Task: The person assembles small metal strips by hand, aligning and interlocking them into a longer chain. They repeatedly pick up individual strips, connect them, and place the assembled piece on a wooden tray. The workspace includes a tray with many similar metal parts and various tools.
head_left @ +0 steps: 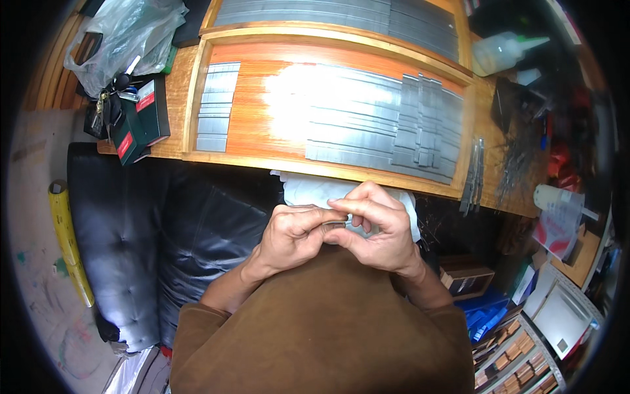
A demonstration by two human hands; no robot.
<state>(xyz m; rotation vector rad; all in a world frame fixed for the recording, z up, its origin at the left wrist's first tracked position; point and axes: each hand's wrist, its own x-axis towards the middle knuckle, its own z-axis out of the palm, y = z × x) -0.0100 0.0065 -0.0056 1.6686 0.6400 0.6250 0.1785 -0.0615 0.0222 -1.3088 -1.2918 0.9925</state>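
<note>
Close in front of my chest, my left hand (293, 235) and my right hand (382, 230) meet with fingertips pinched together. Between them is a small thin strip (335, 222), dark with a shiny edge; the fingers cover most of it, so its full shape is hidden. Just beyond my hands lies a wood-framed tray (262, 159) with an orange wood-grain bottom. Flat grey metal strips (351, 118) fill its right part in close rows, some overlapping. A narrower column of similar strips (218, 108) lies at its left end.
A second tray (341, 12) of grey strips sits behind. Boxes with keys (141, 121) and a plastic bag (134, 43) lie at left; a squeeze bottle (505, 52) and loose thin strips (474, 174) at right. White cloth (308, 190) hangs below the table edge. A black padded seat (197, 226) is left.
</note>
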